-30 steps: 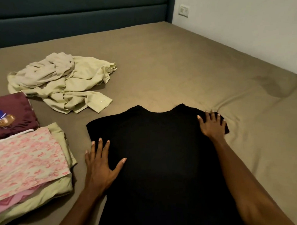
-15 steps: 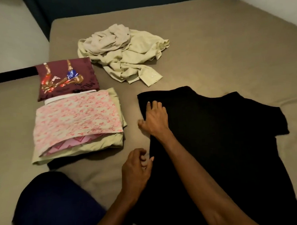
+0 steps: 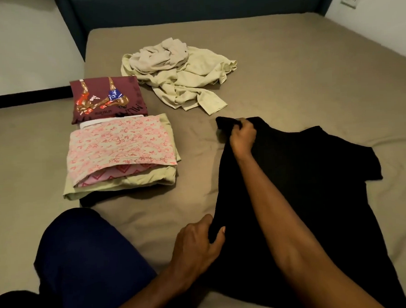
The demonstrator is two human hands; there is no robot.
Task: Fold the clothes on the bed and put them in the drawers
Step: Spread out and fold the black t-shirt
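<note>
We see the right hand and left hand apart, each apparently gripping the black T-shirt's left edge.

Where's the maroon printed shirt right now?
In the head view, the folded maroon shirt lies on the left part of the bed, just beyond the pink floral stack and left of the crumpled beige clothes.
</note>
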